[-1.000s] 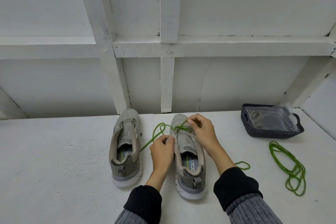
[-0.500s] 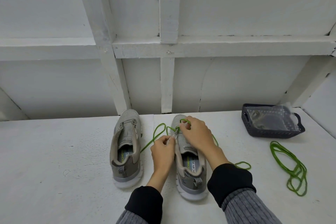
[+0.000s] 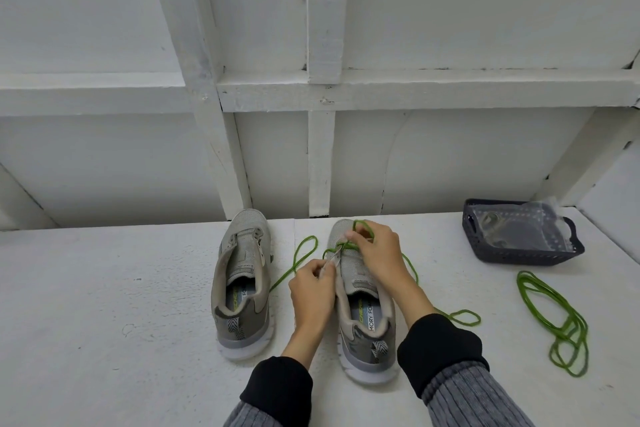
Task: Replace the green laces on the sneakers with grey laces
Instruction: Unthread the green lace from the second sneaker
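Observation:
Two grey sneakers stand side by side on the white table, toes pointing away from me. The left sneaker (image 3: 242, 281) has no lace. The right sneaker (image 3: 363, 308) carries a green lace (image 3: 304, 250) that trails off both of its sides. My left hand (image 3: 313, 295) pinches the left eyelet edge of the right sneaker. My right hand (image 3: 377, 250) pinches a loop of the green lace over the toe end. A second green lace (image 3: 554, 319) lies loose on the table at the right.
A dark plastic basket (image 3: 519, 253) holding a clear bag stands at the back right of the table. A white framed wall rises right behind the sneakers. The table's right edge runs close past the basket.
My right hand has moved toward the toe of the right sneaker, drawing up a loop of green lace. My left hand has stayed at the eyelet edge.

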The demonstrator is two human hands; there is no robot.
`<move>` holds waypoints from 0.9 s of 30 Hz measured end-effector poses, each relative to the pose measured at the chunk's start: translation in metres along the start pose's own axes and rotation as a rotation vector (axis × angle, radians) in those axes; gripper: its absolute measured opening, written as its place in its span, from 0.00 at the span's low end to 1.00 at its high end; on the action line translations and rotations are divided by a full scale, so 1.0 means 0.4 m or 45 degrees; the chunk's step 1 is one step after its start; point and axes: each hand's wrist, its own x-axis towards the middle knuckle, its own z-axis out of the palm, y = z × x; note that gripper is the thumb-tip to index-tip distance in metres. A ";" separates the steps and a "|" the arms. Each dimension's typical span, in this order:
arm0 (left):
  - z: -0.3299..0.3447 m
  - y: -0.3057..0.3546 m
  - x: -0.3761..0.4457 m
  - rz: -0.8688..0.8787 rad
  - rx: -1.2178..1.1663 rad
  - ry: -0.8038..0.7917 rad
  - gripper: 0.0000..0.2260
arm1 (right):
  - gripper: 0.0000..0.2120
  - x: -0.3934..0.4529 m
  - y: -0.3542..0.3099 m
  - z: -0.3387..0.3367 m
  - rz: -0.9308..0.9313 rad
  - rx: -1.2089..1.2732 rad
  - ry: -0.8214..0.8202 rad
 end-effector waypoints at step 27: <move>-0.001 0.009 -0.007 -0.020 0.025 0.012 0.07 | 0.09 -0.035 0.011 -0.047 0.049 0.512 0.016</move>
